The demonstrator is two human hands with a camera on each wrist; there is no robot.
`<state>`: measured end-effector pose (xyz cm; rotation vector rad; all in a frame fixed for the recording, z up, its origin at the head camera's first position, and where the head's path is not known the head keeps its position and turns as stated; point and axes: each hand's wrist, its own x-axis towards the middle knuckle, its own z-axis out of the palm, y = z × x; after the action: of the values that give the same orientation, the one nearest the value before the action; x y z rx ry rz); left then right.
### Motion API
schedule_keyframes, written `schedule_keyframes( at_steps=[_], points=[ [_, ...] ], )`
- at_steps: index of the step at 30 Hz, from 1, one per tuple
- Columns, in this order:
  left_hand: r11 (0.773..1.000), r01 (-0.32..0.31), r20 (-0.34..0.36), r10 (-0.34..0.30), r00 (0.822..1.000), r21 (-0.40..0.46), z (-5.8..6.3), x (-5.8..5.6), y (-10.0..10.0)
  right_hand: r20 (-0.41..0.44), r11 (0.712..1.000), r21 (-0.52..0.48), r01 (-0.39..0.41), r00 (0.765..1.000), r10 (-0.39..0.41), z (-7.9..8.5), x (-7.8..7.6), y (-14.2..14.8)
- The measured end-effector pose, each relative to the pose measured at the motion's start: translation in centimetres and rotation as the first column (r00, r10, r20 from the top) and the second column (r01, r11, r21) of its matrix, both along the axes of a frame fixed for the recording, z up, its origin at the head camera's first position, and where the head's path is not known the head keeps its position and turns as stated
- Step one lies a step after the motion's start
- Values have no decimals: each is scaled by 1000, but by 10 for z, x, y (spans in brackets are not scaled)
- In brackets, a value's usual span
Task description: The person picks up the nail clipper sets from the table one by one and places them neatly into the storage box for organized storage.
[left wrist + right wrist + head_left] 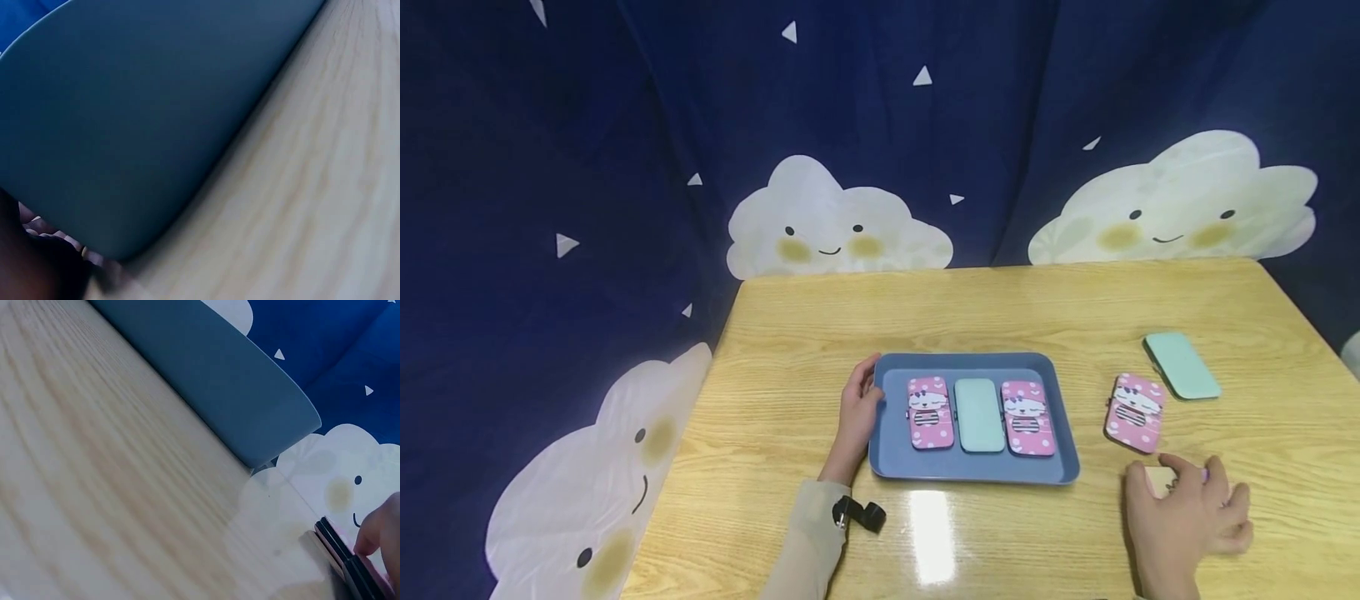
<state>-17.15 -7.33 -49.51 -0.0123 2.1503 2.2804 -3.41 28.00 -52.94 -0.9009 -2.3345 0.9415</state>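
Observation:
In the head view, my left hand (858, 410) holds the left rim of a blue-grey tray (973, 468), whose outer wall (156, 112) fills much of the left wrist view. Inside the tray lie a pink puppy-print case (931, 421), a mint case (979, 415) and a second pink case (1028, 425), side by side. Right of the tray, my right hand (1187, 517) grips a small case (1161, 481) with a pale yellow patch, thumb on its left and fingers over it. The hand hides most of that case. Just beyond lies another pink puppy case (1134, 412).
A mint case (1182, 365) lies at the far right, tilted, near the pink one. The wooden table (760, 400) carries everything. Behind it hangs a dark blue curtain (865, 108) with smiling clouds. A black strap (859, 513) circles the left wrist.

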Motion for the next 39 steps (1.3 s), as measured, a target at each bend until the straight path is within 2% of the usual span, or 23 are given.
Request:
schedule_keyframes(
  at_steps=[4, 13, 15, 18, 21, 25, 28, 31, 34, 38, 39],
  points=[
    [1000, -3, 14, 3, 1000, -11, 1, 1, 0, 41, 999, -33, -6, 999, 7, 3, 0, 1],
    [999, -4, 25, 5, 1000, -35, 0, 2, 0, -13, 997, -80, 15, 1000, -16, 2, 4, 4],
    [999, -4, 21, 5, 1000, -36, 0, 2, -1, 30, 996, -89, 24, 999, -22, 3, 4, 7],
    [999, -3, 16, 4, 1000, -36, 0, 1, -1, 143, 994, -107, 31, 990, -15, 6, 5, 15],
    [999, -2, 18, 3, 1000, -38, 0, 1, -1, 263, 993, -117, 20, 965, 12, 9, 5, 25],
    [999, -1, 19, 1, 1000, -36, 0, 1, -1, 334, 992, -123, -41, 939, 80, 10, 6, 41],
    [1000, 3, 19, -3, 1000, -26, 0, 2, 0, 354, 980, -144, -135, 918, 179, 10, 8, 55],
    [1000, 5, 19, -5, 1000, -22, 0, 2, 0, 341, 950, -158, -269, 888, 308, 12, 12, 70],
    [1000, 0, 15, 1, 1000, -19, 0, 2, 1, 348, 903, -191, -384, 834, 428, 16, 15, 81],
    [1000, -7, 6, 8, 1000, -17, -1, 1, 1, 419, 876, -221, -428, 770, 482, 24, 15, 85],
    [1000, -7, -1, 7, 1000, -12, -1, 1, 1, 422, 874, -206, -440, 766, 485, 25, 14, 86]
  ],
)
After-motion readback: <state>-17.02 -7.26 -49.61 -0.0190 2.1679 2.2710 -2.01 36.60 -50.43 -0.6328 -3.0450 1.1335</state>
